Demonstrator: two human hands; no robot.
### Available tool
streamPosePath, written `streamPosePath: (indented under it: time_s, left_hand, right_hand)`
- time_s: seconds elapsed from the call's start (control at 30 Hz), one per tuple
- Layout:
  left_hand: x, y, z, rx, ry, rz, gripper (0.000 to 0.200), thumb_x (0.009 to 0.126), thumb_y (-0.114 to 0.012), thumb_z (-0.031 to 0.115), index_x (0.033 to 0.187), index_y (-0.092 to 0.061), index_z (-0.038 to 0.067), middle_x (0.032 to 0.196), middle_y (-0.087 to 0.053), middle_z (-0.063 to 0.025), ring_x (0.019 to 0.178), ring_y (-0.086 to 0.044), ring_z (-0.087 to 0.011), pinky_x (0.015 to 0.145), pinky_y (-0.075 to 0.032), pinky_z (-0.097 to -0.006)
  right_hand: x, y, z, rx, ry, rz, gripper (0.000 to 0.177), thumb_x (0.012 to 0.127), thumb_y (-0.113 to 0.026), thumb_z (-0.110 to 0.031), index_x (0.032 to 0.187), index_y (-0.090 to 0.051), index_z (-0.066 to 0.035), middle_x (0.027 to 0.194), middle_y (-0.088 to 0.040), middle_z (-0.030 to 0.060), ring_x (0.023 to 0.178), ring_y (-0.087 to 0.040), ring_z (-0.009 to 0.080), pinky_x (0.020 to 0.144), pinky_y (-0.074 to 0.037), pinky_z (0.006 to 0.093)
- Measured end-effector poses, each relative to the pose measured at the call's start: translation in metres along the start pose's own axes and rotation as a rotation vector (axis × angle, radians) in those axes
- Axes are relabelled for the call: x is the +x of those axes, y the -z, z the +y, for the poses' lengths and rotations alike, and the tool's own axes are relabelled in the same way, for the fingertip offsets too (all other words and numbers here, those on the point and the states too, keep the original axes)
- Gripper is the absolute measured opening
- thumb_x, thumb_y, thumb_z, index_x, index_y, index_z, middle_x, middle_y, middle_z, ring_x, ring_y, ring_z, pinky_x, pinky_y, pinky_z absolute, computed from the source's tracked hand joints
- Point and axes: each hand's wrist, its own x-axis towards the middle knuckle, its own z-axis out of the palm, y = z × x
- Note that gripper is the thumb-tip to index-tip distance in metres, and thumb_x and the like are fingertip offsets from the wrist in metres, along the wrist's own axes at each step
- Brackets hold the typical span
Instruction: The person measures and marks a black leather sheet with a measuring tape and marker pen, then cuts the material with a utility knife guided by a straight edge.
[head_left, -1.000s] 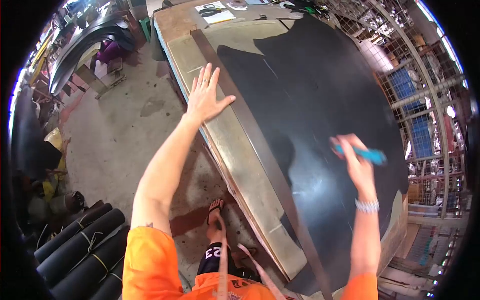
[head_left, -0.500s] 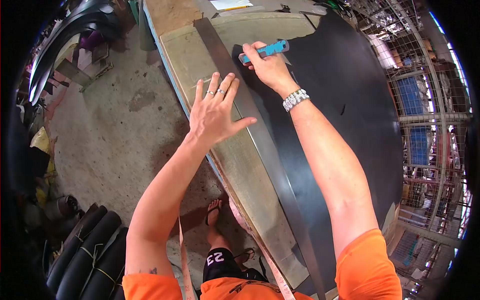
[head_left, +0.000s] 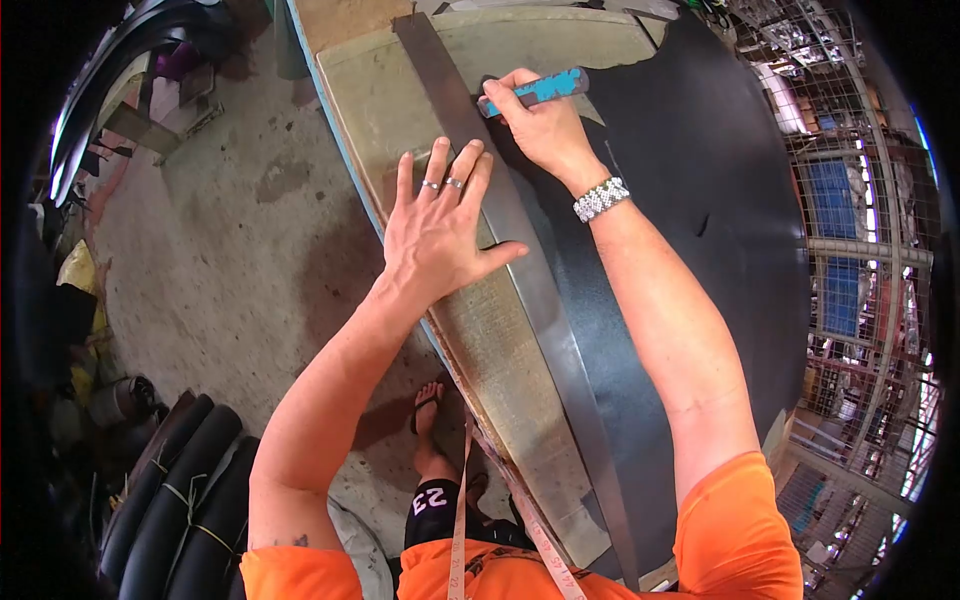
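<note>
My right hand is closed around a blue-and-grey utility knife, its tip end close to the upper part of the metal straightedge. The tip itself is hidden by my fingers. My left hand lies flat with fingers spread, fingertips and thumb resting on the straightedge. That long strip runs from the far edge of the worktable towards my body. Under and to the right of it spreads a large black sheet, leather-like, with a small dark mark on it. A pale board shows along the left side.
The worktable's blue edge borders a concrete floor. Black rolls tied with string stand at lower left. Wire-mesh shelving rises on the right. A tape measure hangs from my neck.
My view has shifted slightly. My right hand and the knife sit a little nearer the straightedge's far end. My left hand stays spread on the straightedge.
</note>
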Motion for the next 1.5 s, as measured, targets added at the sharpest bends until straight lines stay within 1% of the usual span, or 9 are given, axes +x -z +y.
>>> streamPosePath:
  time_s: [0.13,0.33,0.43,0.53,0.57,0.7,0.9,1.33,1.5]
  left_hand:
    - [0.000,-0.003,-0.002,-0.014,-0.001,0.005,0.107,0.075,-0.070,0.078,0.148,-0.046,0.005,0.157,-0.038,-0.0088,0.149,-0.030,-0.0353,0.122,-0.020,-0.0611]
    - [-0.001,0.001,-0.001,-0.047,-0.010,0.013,0.112,0.072,-0.072,0.078,0.150,-0.045,0.003,0.158,-0.038,-0.0099,0.149,-0.030,-0.0360,0.121,-0.020,-0.0612]
    - [-0.001,-0.002,-0.003,-0.032,-0.034,0.031,0.115,0.070,-0.073,0.079,0.150,-0.045,0.001,0.159,-0.038,-0.0123,0.149,-0.030,-0.0376,0.121,-0.020,-0.0619]
    - [0.003,0.000,0.002,0.033,-0.016,-0.022,0.117,0.068,-0.073,0.080,0.149,-0.047,0.000,0.158,-0.040,-0.0150,0.149,-0.032,-0.0394,0.120,-0.022,-0.0632]
    - [0.004,0.002,0.003,0.045,-0.019,-0.026,0.119,0.065,-0.075,0.080,0.147,-0.049,-0.001,0.156,-0.043,-0.0162,0.147,-0.036,-0.0404,0.119,-0.026,-0.0627]
    - [0.005,0.003,0.006,0.091,-0.039,0.002,0.118,0.064,-0.078,0.080,0.144,-0.052,-0.003,0.152,-0.048,-0.0166,0.144,-0.041,-0.0415,0.117,-0.031,-0.0613]
    - [0.003,-0.001,0.007,0.106,-0.037,0.023,0.118,0.063,-0.079,0.079,0.145,-0.052,-0.002,0.153,-0.049,-0.0149,0.143,-0.044,-0.0402,0.115,-0.033,-0.0610]
    - [0.006,0.000,0.013,0.172,0.043,-0.068,0.124,0.062,-0.076,0.083,0.153,-0.043,0.005,0.158,-0.043,-0.0109,0.150,-0.033,-0.0354,0.123,-0.026,-0.0590]
    - [0.008,0.003,0.018,0.193,0.098,-0.139,0.119,0.067,-0.076,0.079,0.156,-0.039,0.009,0.161,-0.040,-0.0084,0.152,-0.030,-0.0323,0.123,-0.025,-0.0590]
  right_hand:
    - [0.002,0.001,0.003,-0.047,-0.021,-0.046,0.038,0.099,-0.064,-0.042,0.101,-0.069,-0.005,0.083,-0.075,0.0045,0.076,-0.068,0.0127,0.068,-0.052,0.0305]
    - [0.002,0.000,0.002,-0.078,0.047,-0.004,0.027,0.090,-0.068,-0.030,0.091,-0.071,-0.003,0.077,-0.073,0.0136,0.071,-0.071,0.0279,0.066,-0.054,0.0399]
    - [0.013,0.001,-0.002,-0.337,0.063,-0.067,0.023,0.089,-0.069,-0.030,0.089,-0.071,-0.007,0.077,-0.074,0.0054,0.072,-0.071,0.0161,0.066,-0.053,0.0306]
    - [0.025,0.004,-0.001,-0.364,0.015,-0.151,0.021,0.086,-0.068,-0.028,0.088,-0.071,-0.008,0.073,-0.073,0.0056,0.070,-0.071,0.0173,0.066,-0.054,0.0303]
    - [0.019,0.001,-0.019,-0.309,0.034,-0.074,0.019,0.084,-0.055,-0.015,0.084,-0.064,0.002,0.087,-0.067,0.0301,0.090,-0.066,0.0482,0.078,-0.053,0.0550]
    - [0.024,-0.007,-0.001,-0.494,0.168,-0.094,0.024,0.086,-0.054,-0.021,0.087,-0.068,-0.001,0.089,-0.070,0.0270,0.093,-0.068,0.0447,0.083,-0.054,0.0539]
    - [0.003,0.004,-0.022,-0.373,-0.097,-0.069,0.024,0.084,-0.056,-0.021,0.084,-0.067,0.000,0.090,-0.070,0.0268,0.094,-0.067,0.0450,0.083,-0.054,0.0540]
    - [-0.024,0.013,-0.004,-0.386,-0.044,-0.110,0.017,0.084,-0.059,-0.018,0.083,-0.066,-0.003,0.083,-0.069,0.0224,0.084,-0.068,0.0413,0.076,-0.052,0.0487]
    - [-0.108,0.047,-0.012,-0.290,-0.051,-0.215,0.019,0.082,-0.067,-0.022,0.086,-0.072,-0.004,0.079,-0.072,0.0174,0.077,-0.071,0.0345,0.074,-0.056,0.0434]
